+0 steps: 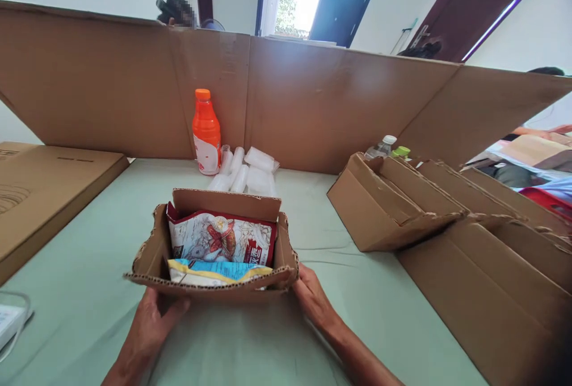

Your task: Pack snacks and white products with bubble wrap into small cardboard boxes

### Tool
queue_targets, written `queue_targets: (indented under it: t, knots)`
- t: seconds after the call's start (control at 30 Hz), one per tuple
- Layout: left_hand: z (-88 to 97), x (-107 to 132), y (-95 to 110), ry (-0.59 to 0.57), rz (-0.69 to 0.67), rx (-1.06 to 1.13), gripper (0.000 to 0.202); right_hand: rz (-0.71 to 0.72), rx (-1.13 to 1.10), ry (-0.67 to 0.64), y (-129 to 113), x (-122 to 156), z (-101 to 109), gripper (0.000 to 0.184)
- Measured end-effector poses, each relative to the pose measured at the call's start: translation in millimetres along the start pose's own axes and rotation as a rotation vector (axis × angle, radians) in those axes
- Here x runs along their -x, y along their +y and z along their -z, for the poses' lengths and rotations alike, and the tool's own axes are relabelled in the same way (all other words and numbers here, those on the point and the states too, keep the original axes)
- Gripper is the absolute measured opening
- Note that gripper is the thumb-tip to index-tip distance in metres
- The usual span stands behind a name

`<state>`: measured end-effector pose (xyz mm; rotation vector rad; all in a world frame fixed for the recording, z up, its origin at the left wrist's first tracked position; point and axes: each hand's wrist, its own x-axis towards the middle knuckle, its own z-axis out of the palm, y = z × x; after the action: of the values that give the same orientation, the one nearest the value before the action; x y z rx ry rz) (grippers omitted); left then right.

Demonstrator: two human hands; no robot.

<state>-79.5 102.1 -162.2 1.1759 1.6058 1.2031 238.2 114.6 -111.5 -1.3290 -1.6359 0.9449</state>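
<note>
Between my two hands is an open cardboard box with rough-cut edges. My left hand grips its near left corner, thumb along the front wall and the other fingers hidden behind the box. At the right end, my right hand holds the side wall, its fingertips partly out of sight. Inside stands a dark red and white food packet with a printed picture. In front of it leans a blue, yellow and white packet. The bottom of the box is hidden.
Behind the box stand an orange bottle and several translucent plastic rolls. Open cardboard boxes sit at right, one with bottles. A flat carton lies left, a white device nearer. A cardboard screen borders the green table.
</note>
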Motion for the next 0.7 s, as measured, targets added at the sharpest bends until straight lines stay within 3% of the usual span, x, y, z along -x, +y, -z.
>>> queue_targets:
  t: [0.1, 0.17, 0.3, 0.4, 0.47, 0.53, 0.63, 0.7]
  knots:
    - [-3.5, 6, -1, 0.007, 0.050, 0.029, 0.077, 0.123, 0.244, 0.119, 10, -36, 22, 0.032]
    - [-3.1, 7, -4, -0.002, 0.062, 0.009, 0.070, 0.205, 0.430, 0.142, 13, -73, 30, 0.028]
    - [2.3, 4, -18, 0.003, 0.042, -0.134, 0.056, 0.238, 0.652, 0.086, 13, -158, 24, 0.028]
    - [7.2, 1, -29, 0.037, 0.024, -0.232, 0.060, 0.229, 0.665, 0.102, 10, -197, 15, 0.038]
    - [10.1, -1, -33, 0.049, 0.016, -0.234, 0.060, 0.243, 0.651, 0.159, 3, -200, 15, 0.046]
    - [12.4, -4, -33, 0.027, 0.029, -0.210, 0.056, 0.294, 0.589, 0.262, -5, -183, 21, 0.050]
    - [12.1, -7, -27, -0.049, 0.089, -0.153, 0.053, 0.356, 0.428, 0.456, -12, -134, 36, 0.052]
    - [8.9, -5, -19, -0.035, 0.092, -0.105, 0.056, 0.304, 0.349, 0.567, -5, -93, 47, 0.053]
